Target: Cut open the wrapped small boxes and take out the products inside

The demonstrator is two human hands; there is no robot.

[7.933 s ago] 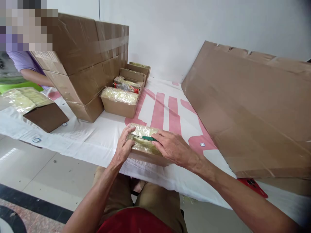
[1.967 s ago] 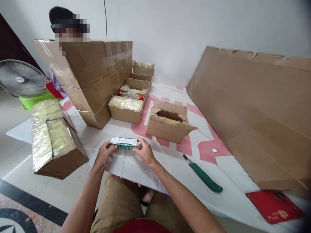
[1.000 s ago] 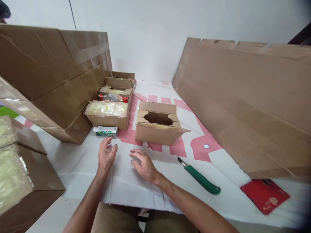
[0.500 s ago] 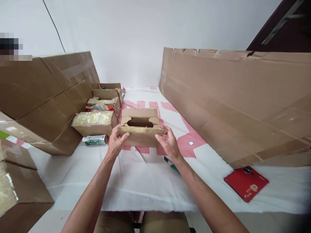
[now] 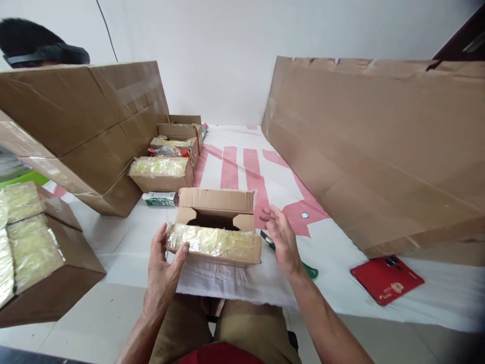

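A small cardboard box (image 5: 212, 255) stands near the table's front edge, its top flaps raised and a dark opening between them. Yellowish, shiny tape covers the front flap. My left hand (image 5: 163, 265) grips the box's left end, thumb on the taped flap and fingers along the side. Off the right end, my right hand (image 5: 281, 237) is held apart from the box with its fingers spread and nothing in them. Beneath and beside that hand lies a green-handled box cutter (image 5: 311, 270), partly hidden by the wrist.
A green-and-white carton (image 5: 161, 198) lies left of the box. Behind it stands a row of taped cardboard boxes (image 5: 162, 182). Large cardboard panels (image 5: 364, 151) flank both sides. A red phone (image 5: 386, 280) lies at right. A person's head (image 5: 38, 45) shows behind the left panel.
The cardboard box has come toward me, and its taped flap now shows. My right hand has let go and moved off to the right. The view has shifted slightly.
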